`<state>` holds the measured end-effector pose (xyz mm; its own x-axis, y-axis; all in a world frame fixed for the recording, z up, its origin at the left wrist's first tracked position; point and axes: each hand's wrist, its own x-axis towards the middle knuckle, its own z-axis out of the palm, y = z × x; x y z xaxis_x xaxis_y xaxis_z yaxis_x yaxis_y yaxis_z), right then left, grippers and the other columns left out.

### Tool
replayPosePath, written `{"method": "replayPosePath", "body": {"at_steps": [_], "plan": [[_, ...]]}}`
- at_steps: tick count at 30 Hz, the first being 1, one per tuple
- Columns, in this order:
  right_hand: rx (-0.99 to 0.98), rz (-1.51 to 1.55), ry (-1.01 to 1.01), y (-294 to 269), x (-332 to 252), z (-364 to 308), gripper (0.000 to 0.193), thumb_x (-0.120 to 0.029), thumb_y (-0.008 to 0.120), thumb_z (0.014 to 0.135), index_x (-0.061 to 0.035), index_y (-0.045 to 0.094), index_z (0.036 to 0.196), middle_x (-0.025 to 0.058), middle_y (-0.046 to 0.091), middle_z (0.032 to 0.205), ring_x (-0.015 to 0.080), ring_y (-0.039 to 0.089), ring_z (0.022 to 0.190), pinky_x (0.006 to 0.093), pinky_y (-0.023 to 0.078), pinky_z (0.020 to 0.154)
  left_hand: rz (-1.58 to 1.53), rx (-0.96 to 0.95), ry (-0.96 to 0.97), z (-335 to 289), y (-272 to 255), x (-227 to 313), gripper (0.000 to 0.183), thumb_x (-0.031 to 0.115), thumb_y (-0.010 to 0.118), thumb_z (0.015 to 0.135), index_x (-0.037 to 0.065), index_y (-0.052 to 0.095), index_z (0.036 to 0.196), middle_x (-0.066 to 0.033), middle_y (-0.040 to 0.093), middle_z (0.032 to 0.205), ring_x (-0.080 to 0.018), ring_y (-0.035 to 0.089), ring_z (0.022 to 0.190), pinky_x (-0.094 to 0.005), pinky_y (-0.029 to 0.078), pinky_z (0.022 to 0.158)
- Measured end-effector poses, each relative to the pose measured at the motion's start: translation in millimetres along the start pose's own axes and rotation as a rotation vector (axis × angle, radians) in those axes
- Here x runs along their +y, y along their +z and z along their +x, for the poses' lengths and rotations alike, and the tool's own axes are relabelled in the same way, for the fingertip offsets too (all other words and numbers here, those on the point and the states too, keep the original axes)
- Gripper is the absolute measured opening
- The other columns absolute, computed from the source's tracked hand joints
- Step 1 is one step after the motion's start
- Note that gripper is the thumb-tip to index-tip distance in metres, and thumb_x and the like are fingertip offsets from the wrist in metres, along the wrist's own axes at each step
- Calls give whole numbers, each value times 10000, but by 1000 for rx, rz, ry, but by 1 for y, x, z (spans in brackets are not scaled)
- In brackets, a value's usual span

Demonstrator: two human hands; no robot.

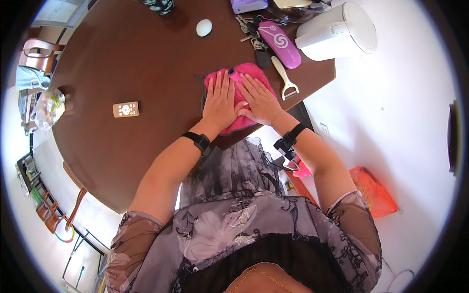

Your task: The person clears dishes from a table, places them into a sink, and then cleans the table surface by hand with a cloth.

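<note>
A bright pink cloth with a dark edge lies on the brown table near its front edge. Both my hands rest flat on it, side by side, thumbs close together. The fingers of my left hand are stretched out toward the far side. My right hand also has its fingers extended and slightly spread. A small pink fold with a dark end stands up between the fingertips. Just right of the cloth lies a cream-handled peeler.
Beyond the peeler lie a purple case, keys and a white lidded bin. A white egg sits farther back. To the left is a small remote control. A white wall borders the right side.
</note>
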<state>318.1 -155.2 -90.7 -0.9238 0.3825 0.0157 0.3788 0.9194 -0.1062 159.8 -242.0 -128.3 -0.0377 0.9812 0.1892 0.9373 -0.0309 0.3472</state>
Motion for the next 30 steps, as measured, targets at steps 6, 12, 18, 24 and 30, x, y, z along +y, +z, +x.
{"method": "replayPosePath", "body": {"at_steps": [6, 12, 18, 24, 30], "plan": [[98, -19, 31, -2, 21, 27, 828, -582, 485, 873, 2, 343, 1442, 205, 318, 1506, 333, 286, 1409, 425, 236, 1148, 37, 22, 74, 41, -10, -22, 802, 531, 454, 915, -79, 322, 1419, -243, 238, 1530, -368, 156, 1449, -509, 105, 1174], [168, -27, 57, -13, 39, 62, 814, -582, 469, 884, 22, 374, 1421, 215, 313, 1509, 322, 298, 1405, 415, 269, 1129, 85, 142, 119, 79, -18, -47, 766, 530, 464, 916, -61, 379, 1395, -221, 277, 1522, -348, 198, 1442, -501, 134, 1170], [207, -75, 71, 0, 46, 71, 803, -573, 481, 880, 23, 392, 1411, 219, 322, 1503, 335, 293, 1406, 429, 242, 1145, 131, 181, 107, 88, -6, -54, 767, 539, 452, 916, -38, 365, 1414, -203, 294, 1520, -337, 236, 1428, -486, 162, 1163], [136, 37, 73, 3, 8, 10, 844, -600, 504, 840, -1, 385, 1423, 201, 297, 1520, 336, 273, 1417, 440, 202, 1167, 63, 68, 111, 20, 4, -18, 834, 563, 472, 893, -96, 360, 1391, -248, 262, 1518, -408, 187, 1431, -546, 134, 1153], [0, 102, 54, -7, 18, -47, 818, -588, 497, 856, -24, 375, 1435, 175, 280, 1534, 309, 233, 1441, 438, 183, 1178, 0, -37, 71, 1, 13, 36, 948, 632, 517, 828, -124, 365, 1378, -282, 200, 1528, -440, 134, 1435, -577, 93, 1150]]}}
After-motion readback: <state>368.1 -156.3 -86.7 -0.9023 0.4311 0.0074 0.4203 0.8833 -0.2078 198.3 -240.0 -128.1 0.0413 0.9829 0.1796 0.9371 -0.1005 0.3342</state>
